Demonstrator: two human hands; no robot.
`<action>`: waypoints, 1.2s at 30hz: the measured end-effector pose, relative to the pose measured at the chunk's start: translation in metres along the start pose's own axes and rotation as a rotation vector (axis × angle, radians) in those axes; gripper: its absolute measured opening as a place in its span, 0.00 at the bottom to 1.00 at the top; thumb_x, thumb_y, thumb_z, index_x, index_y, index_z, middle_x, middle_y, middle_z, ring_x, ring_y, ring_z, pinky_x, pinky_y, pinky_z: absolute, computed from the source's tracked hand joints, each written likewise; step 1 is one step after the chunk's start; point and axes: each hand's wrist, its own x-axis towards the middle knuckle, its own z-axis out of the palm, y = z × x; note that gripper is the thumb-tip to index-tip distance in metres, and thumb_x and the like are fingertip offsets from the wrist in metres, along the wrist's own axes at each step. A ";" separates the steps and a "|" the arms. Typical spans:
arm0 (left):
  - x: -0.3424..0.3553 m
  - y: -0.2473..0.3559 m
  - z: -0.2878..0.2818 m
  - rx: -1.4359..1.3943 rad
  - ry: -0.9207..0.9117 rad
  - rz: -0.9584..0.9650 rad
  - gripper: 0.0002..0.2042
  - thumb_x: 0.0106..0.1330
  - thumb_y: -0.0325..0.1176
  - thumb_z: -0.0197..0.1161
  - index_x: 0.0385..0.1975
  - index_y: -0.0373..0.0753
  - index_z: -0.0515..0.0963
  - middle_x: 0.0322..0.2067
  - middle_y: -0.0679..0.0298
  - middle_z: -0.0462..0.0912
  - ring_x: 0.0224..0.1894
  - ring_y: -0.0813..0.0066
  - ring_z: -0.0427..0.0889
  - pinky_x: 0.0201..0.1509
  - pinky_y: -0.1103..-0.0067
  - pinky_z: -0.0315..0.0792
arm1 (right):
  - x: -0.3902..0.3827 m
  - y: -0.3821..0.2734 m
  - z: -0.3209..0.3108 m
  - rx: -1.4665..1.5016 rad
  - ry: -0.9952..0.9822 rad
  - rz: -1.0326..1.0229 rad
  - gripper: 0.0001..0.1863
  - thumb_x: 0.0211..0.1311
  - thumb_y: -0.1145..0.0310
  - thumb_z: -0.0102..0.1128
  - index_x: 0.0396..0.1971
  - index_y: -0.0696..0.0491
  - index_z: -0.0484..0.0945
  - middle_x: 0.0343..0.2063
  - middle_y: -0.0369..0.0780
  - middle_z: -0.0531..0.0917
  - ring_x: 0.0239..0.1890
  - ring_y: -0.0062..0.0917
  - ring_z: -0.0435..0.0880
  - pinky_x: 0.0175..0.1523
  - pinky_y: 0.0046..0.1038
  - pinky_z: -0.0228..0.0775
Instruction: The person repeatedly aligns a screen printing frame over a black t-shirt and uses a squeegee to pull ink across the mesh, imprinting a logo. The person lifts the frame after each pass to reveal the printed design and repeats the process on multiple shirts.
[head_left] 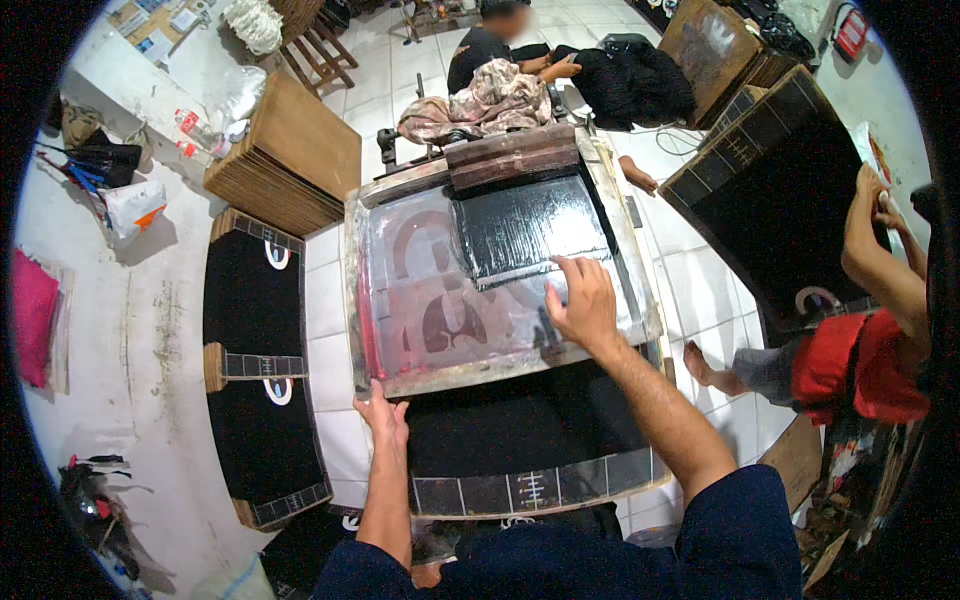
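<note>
A silkscreen frame [480, 372] lies tilted in front of me, its grey mesh showing darker curved shapes and a red-pink stain down the left side. My left hand [384, 418] grips the frame's near left corner, thumb up along its edge. On the mesh's far right part lies a glossy black rectangular patch [535, 230]; whether it is film, tape or ink I cannot tell. My right hand [585, 300] is over the mesh, thumb and forefinger apart, fingertips at the patch's near edge. Beneath the frame shows a black printing board [520, 430] with a grey-squared border.
A wood-backed squeegee [512, 160] rests at the frame's far end, below stained rags [490, 100]. Stacked brown boards [290, 140] stand left, above black printed panels [255, 300]. At right a person in red holds a large black board [780, 190]; another sits at the back.
</note>
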 end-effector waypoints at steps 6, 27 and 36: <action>0.015 0.008 -0.043 0.484 -0.186 -0.097 0.33 0.74 0.51 0.62 0.67 0.34 0.60 0.17 0.60 0.77 0.16 0.61 0.81 0.21 0.73 0.81 | 0.152 0.076 0.074 -0.179 0.056 -0.265 0.35 0.53 0.66 0.71 0.63 0.55 0.70 0.53 0.46 0.76 0.58 0.41 0.75 0.61 0.41 0.67; 0.004 -0.079 -0.014 0.884 0.243 0.658 0.63 0.39 0.37 0.86 0.75 0.32 0.47 0.69 0.40 0.61 0.70 0.39 0.63 0.74 0.53 0.56 | 0.108 0.050 0.033 -0.339 -0.492 -0.193 0.18 0.47 0.71 0.76 0.40 0.50 0.83 0.35 0.40 0.87 0.42 0.40 0.86 0.45 0.45 0.72; 0.005 -0.078 -0.016 0.915 0.215 0.721 0.65 0.40 0.42 0.87 0.76 0.33 0.46 0.70 0.41 0.59 0.73 0.40 0.59 0.76 0.52 0.53 | 0.089 0.052 0.044 -0.310 -0.595 -0.124 0.18 0.49 0.72 0.74 0.43 0.49 0.81 0.38 0.39 0.87 0.45 0.39 0.85 0.45 0.42 0.70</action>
